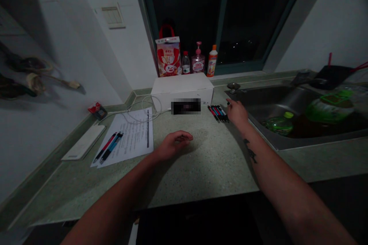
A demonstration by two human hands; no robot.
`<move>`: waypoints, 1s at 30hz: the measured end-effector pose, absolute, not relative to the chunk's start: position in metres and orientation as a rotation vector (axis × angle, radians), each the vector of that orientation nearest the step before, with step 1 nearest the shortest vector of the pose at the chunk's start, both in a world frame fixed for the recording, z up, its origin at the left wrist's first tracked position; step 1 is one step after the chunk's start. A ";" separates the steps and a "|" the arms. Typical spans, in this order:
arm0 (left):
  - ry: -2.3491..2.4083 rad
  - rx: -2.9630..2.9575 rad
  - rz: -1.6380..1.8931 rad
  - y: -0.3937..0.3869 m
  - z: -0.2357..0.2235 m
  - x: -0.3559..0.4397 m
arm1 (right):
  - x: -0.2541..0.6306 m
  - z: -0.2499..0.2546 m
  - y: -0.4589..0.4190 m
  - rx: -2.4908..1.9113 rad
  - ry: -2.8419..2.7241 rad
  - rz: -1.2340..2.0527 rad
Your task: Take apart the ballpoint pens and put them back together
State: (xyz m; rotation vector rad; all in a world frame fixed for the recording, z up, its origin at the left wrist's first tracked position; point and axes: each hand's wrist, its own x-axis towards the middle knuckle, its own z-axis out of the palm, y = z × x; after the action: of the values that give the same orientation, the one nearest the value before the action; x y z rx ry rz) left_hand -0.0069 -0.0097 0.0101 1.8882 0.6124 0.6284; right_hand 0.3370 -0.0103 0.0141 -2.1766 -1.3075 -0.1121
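My right hand is at the right end of a row of pens on the counter, beside the sink. Its fingers are closed, and a dark tip at the fingertips looks like the end of a pen; the rest is hidden. In the row, black, red and blue barrels lie side by side. My left hand hovers low over the middle of the counter, fingers loosely curled, a gap between thumb and fingers, holding nothing. Several more pens, red, blue and black, rest on printed sheets at the left.
A white box stands at the back, with a phone-like dark thing, blurred out, before it. A white cable runs left to a white slab. On the right, the sink holds green bottles. Bottles line the windowsill.
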 end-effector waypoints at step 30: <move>2.331 2.129 0.580 0.004 0.047 -0.153 | 0.322 0.010 -0.008 -2.213 -1.427 -0.216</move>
State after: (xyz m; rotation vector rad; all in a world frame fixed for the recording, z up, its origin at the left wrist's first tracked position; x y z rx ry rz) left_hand -0.1532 0.0038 0.0472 2.1294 2.3307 0.5795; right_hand 0.3221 -0.0077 0.0105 -2.2134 -1.4272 -0.2160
